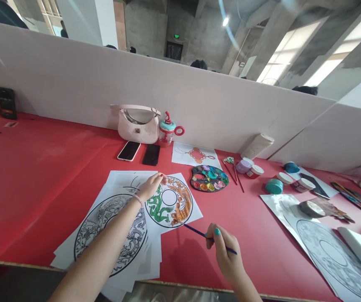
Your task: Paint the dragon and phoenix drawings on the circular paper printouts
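Observation:
My right hand is closed around a thin blue paintbrush, whose tip touches the lower right edge of a round dragon-and-phoenix picture partly coloured green and orange. My left hand rests on the top left of that sheet, fingers curled loosely and pressing the paper down. Under it lie several uncoloured line-drawing sheets. A round paint palette with many colours sits just beyond the picture on the red table.
Two phones, a pink handbag and a teal-lidded cup stand against the white partition. Small paint pots, brushes and more drawings lie to the right. The table edge runs close along the bottom.

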### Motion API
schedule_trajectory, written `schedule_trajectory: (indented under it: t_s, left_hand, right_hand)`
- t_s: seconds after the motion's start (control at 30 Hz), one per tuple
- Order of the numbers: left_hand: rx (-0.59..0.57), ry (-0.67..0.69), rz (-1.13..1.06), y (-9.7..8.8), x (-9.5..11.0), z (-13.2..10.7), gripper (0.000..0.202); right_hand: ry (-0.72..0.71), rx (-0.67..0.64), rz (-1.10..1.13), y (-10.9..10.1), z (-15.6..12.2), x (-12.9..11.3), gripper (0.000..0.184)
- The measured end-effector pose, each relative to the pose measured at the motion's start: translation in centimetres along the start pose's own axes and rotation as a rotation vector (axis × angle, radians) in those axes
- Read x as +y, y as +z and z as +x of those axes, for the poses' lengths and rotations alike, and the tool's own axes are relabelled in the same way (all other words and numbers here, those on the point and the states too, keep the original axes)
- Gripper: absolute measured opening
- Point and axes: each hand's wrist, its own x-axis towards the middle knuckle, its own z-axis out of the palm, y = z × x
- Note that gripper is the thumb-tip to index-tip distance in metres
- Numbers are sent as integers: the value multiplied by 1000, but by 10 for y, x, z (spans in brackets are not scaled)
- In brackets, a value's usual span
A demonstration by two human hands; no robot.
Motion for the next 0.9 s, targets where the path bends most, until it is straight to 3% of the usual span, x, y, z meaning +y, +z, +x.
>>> schedule_trajectory:
  t_s: [0.67, 0.9]
  left_hand:
    - [-12, -2, -5, 0, -2, 0, 37]
    - [-17, 2, 3, -1, -1, 0, 35]
  right_hand:
    - [-123, -52, -26, 4, -2, 0, 38]
    - [-120, 118, -288, -22, 16, 21, 28]
